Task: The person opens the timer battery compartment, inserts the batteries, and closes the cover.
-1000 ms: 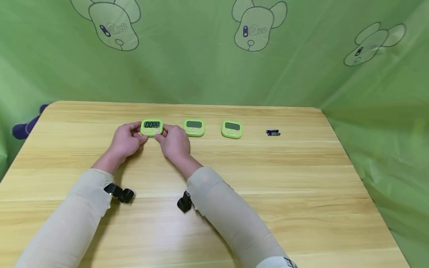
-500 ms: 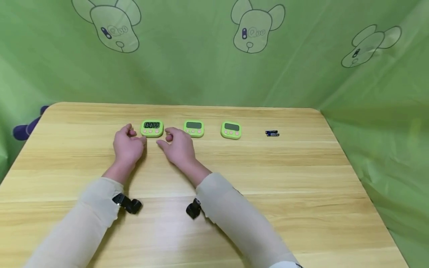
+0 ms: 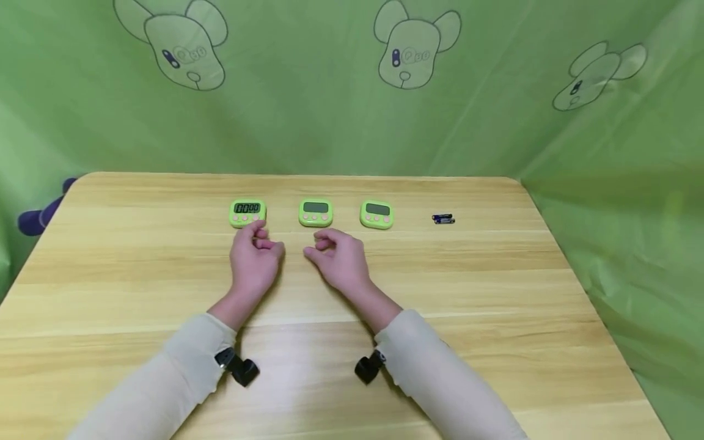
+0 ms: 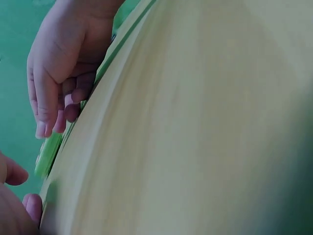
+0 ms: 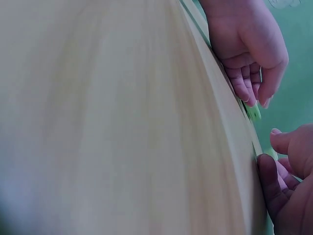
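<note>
Three green digital timers with pink buttons lie in a row on the table. The left timer (image 3: pixel 247 209) shows 00:00 on its display; the middle timer (image 3: pixel 316 212) and the right timer (image 3: pixel 376 214) have blank screens. My left hand (image 3: pixel 255 260) is just in front of the left timer, fingers loosely bent, its fingertips overlapping that timer's lower edge in the head view. My right hand (image 3: pixel 342 260) hovers close in front of the middle timer, fingers relaxed and holding nothing. Both wrist views show the two hands facing each other with nothing gripped.
Two small dark blue batteries (image 3: pixel 443 219) lie to the right of the timers. The wooden table (image 3: pixel 473 342) has its far edge just beyond the row. A green curtain (image 3: pixel 308 122) with printed mouse heads hangs behind and at the sides. Something purple (image 3: pixel 33 222) shows past the left edge.
Both hands have let go of the left timer, drawn back toward the front and shifted right. The left timer stays on the table, its display still at 00:00.
</note>
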Motion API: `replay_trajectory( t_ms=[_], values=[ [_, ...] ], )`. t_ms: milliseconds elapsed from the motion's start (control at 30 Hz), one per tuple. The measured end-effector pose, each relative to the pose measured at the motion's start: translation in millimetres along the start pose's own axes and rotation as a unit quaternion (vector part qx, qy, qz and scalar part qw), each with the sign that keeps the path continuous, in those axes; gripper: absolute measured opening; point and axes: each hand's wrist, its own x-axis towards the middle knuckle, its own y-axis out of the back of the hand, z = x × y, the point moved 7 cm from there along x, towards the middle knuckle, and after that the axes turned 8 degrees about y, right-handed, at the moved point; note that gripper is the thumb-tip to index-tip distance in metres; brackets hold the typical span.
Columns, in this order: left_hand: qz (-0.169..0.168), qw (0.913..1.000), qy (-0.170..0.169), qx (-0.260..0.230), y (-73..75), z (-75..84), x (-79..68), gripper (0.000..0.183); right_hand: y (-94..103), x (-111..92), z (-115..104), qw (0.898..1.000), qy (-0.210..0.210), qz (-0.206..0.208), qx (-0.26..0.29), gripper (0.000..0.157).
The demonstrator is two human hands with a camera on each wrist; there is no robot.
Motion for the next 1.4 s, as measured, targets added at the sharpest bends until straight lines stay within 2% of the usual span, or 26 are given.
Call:
replay_trajectory(
  t_ms=[133,233,433,600,767,1000,1133,1267,1400],
  values=[
    [-0.034,0.9992,-0.015,0.015,-20.5,2.9,-5.1,0.054,18.8,-5.9,12.9,1.0,-0.017,0.026,-0.001,0.035],
    [-0.048,0.9981,-0.026,0.03,-32.4,6.6,-2.7,0.055,27.7,-5.1,18.5,0.999,-0.02,0.043,-0.009,0.037],
    [-0.041,0.997,-0.034,0.056,-47.8,14.2,9.0,0.056,26.4,7.8,22.5,0.998,-0.014,0.051,-0.036,0.044],
    [-0.041,0.9956,-0.029,0.079,-53.5,14.4,19.8,0.059,22.0,20.8,24.4,0.996,-0.019,0.068,-0.054,0.05],
    [-0.05,0.9927,-0.039,0.102,-56.7,14.4,30.7,0.061,20.0,31.4,26.5,0.995,-0.022,0.069,-0.061,0.054],
    [-0.06,0.9892,-0.061,0.119,-60.4,17.0,38.4,0.05,18.9,39.7,26.3,0.996,-0.025,0.061,-0.065,0.051],
    [-0.06,0.9892,-0.064,0.117,-60.2,16.5,36.5,0.048,18.5,39.4,28.2,0.996,-0.04,0.069,-0.041,0.048],
    [-0.054,0.9883,-0.085,0.115,-58.3,16.3,31.8,0.047,19.1,35.4,31.3,0.995,-0.058,0.083,0.003,0.047],
    [-0.043,0.989,-0.107,0.093,-55.9,14.5,25.6,0.045,21.1,29.5,32.5,0.992,-0.057,0.096,0.052,0.047]
  ],
)
